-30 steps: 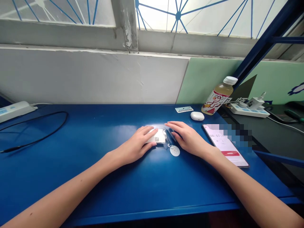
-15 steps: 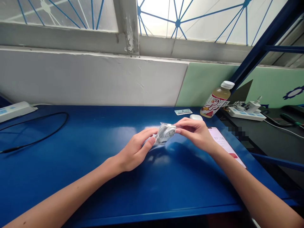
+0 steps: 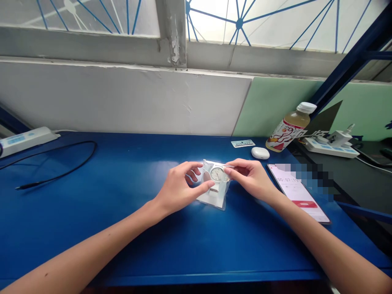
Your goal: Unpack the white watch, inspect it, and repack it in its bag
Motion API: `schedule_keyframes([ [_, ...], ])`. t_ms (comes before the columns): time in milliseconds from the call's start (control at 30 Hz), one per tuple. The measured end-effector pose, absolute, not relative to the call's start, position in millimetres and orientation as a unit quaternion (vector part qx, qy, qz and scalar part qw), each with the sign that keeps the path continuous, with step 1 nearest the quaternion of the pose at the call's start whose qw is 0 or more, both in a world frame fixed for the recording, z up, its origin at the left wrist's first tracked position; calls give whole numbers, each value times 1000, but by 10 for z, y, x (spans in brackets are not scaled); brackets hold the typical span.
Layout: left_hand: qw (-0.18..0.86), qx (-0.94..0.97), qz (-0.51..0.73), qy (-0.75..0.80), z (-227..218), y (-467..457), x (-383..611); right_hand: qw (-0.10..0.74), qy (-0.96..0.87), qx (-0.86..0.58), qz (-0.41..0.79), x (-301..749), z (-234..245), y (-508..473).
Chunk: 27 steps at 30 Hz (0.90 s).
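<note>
Showing its dial now, the watch (image 3: 217, 174) sits inside a clear plastic bag (image 3: 218, 201) over the table (image 3: 122, 232), left of the phone (image 3: 298, 194). Half a second ago the bag was bunched and slanted; now it is spread out, its lower end toward the person. A second ago a white packet lay under the left hand, with the right hand apart from it.

Of the two hands, the right hand (image 3: 249, 175), just left of the phone, pinches the bag's upper right edge between thumb and fingers. The left hand (image 3: 177, 187), farther left of the phone, has loosened to half open: its thumb lies across the bag's front and its curled fingers stand by the left edge, where earlier they pinched. Whether the bag touches the table I cannot tell.

Beyond the phone's top end, the white earbud case (image 3: 260, 153), partly hidden before, shows whole; the card (image 3: 243, 143) and bottle (image 3: 288, 128) lie past it.
</note>
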State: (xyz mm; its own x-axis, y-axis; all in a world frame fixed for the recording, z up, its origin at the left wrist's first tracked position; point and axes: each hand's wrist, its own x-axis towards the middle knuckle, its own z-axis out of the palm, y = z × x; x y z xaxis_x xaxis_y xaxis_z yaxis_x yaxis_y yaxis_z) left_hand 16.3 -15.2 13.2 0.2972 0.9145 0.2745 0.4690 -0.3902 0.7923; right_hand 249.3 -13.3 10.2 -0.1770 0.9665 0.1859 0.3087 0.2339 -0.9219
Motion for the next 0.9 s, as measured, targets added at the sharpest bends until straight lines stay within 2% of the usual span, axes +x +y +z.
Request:
schedule_keyframes([
  [133, 308, 743, 374, 462, 167, -160, 166, 409, -687, -493, 343, 2495, 117, -138],
  [400, 313, 732, 351, 493, 140, -80, 100, 370, -700, -513, 331, 2578, 60, -72],
  [700, 228, 772, 269, 530, 123, -38, 40, 323, -756, -531, 204, 2544, -70, -58],
  [900, 158, 811, 209, 523, 122, -28, 16, 262, -831, -481, 95, 2595, 8, -95],
])
